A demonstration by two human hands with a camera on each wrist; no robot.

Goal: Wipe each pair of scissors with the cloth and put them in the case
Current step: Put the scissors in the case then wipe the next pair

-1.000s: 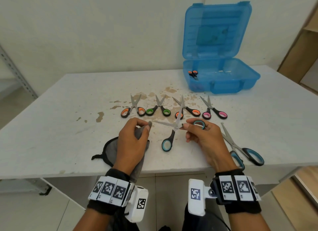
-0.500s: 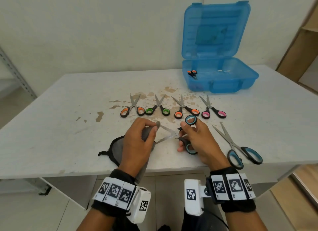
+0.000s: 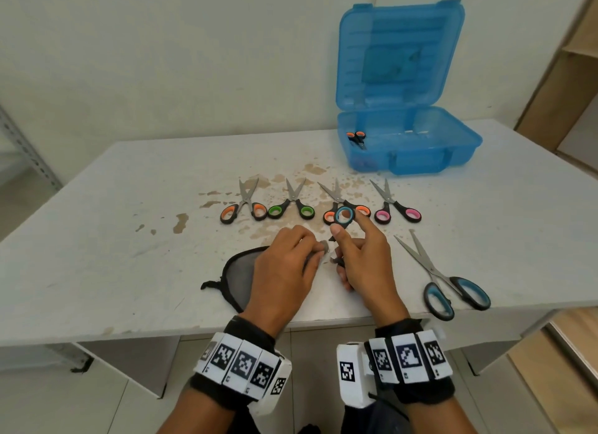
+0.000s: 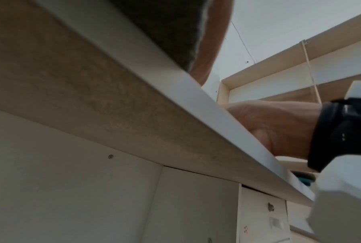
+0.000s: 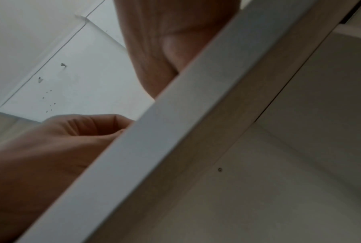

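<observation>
In the head view my right hand [image 3: 356, 255] grips a pair of blue-handled scissors [image 3: 343, 215], one handle ring sticking up above my thumb. My left hand [image 3: 291, 265] pinches the grey cloth [image 3: 241, 275] around the blades, which are hidden inside it. A second pair of blue-handled scissors [image 3: 453, 285] lies open near the front right edge. Four small pairs lie in a row: orange [image 3: 242, 207], green [image 3: 293, 207], orange [image 3: 362, 208] and pink [image 3: 398, 210]. The open blue case [image 3: 411, 155] at the back holds one small orange pair [image 3: 356, 137]. Both wrist views show only the table's edge.
The white table [image 3: 97, 239] has brown stains [image 3: 181, 221] around the row of scissors. A wooden shelf unit [image 3: 569, 77] stands at the right, and a metal rack [image 3: 29, 155] at the far left.
My right hand has turned the held scissors so one handle ring points up and away, and both hands have drawn closer together. The blades have slid into the cloth in my left hand.
</observation>
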